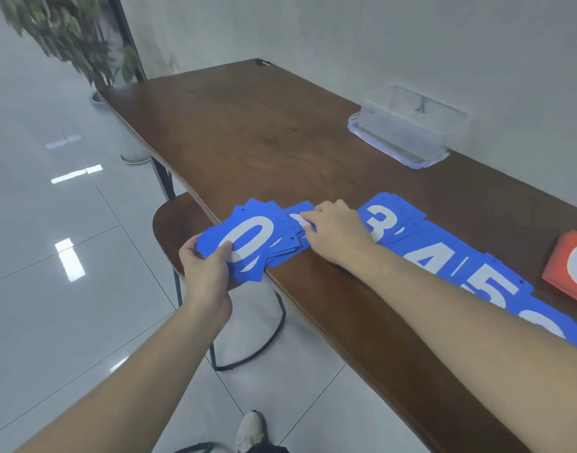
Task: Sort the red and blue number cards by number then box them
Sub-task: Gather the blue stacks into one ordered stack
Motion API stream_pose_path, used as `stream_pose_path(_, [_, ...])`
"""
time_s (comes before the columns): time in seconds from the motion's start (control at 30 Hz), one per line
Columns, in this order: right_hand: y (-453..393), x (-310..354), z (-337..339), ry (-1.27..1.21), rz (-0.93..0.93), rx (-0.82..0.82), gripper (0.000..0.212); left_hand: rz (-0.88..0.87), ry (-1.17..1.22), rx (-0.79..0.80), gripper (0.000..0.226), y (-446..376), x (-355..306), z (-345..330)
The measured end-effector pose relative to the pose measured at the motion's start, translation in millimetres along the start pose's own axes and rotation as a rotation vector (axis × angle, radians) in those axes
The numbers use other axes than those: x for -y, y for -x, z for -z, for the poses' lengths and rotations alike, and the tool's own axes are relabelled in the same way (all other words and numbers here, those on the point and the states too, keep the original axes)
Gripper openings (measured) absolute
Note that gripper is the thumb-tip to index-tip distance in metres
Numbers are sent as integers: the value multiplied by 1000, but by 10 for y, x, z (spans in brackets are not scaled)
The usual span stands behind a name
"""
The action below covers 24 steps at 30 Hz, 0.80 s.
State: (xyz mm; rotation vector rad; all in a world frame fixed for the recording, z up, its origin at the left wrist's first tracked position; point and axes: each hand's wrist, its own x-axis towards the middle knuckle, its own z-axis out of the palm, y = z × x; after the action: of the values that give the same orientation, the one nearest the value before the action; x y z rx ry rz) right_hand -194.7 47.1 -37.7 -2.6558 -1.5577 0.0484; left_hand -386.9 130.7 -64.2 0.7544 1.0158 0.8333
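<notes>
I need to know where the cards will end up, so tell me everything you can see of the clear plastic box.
The clear plastic box is rectangular, translucent and open-topped, standing upright at the far right of the wooden table, close to the wall. It seems to sit on its own lid, a white-edged rim that juts out round its base. A small dark mark shows through its far wall. No cards show inside, and neither hand touches it.
</notes>
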Motion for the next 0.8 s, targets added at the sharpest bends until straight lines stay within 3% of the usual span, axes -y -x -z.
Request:
stream_pose_path(0.1, [137, 57, -13, -33, 35, -60, 40, -27, -21, -54, 45, 151, 70, 21])
stream_pose_path(0.23, [295, 99, 2, -298, 59, -19, 56, 3, -13, -50, 42, 271, 114, 31])
stream_pose_path(0.4, [427, 23, 18, -580, 110, -45, 50, -18, -20, -52, 36, 369, 60, 50])
stream_pose_path(0.5, [356, -279, 140, -491, 66, -201, 44, -37, 8, -38, 33, 370, -3, 73])
stream_pose_path(0.57, [283, -565, 223, -390, -15, -222, 42, -29, 27, -23, 32, 373, -42, 69])
stream_pose_path(0.67, [192, -1008, 292, -267, -211, -115, 51, -12, 53, 7, 42, 392, -66, 23])
stream_pose_path(0.8, [151, -1320, 300, -264, -347, 178, 64, 9, 67, 59, 51, 423, -17, -52])
